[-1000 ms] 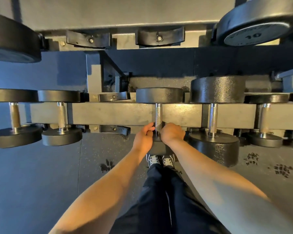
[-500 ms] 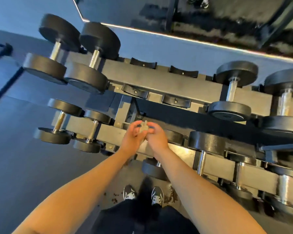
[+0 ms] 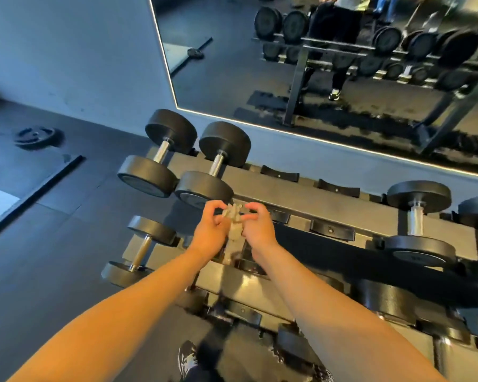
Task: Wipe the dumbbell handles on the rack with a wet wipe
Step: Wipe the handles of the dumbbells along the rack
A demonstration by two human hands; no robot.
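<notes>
A crumpled grey wet wipe [image 3: 233, 216] hangs between my two hands in front of the dumbbell rack [image 3: 301, 194]. My left hand [image 3: 210, 230] pinches its left side and my right hand [image 3: 257, 228] pinches its right side, fingers curled. Both hands hover above the rack's upper tier, touching no dumbbell. Two large black dumbbells with chrome handles [image 3: 217, 164] lie on the upper tier just left of the hands. A smaller dumbbell [image 3: 141, 250] sits on the lower tier at left. Another dumbbell [image 3: 417, 219] lies on the upper tier at right.
A wall mirror [image 3: 329, 64] behind the rack reflects another rack and a standing person's legs. A weight plate [image 3: 38, 137] lies on the dark floor at far left. Empty cradles [image 3: 279, 173] sit along the upper tier. My shoes [image 3: 186, 359] show at the bottom.
My hands left the lower-tier dumbbell handle and rose with the wipe between them. The view swung up and left, now showing the upper tier and the mirror.
</notes>
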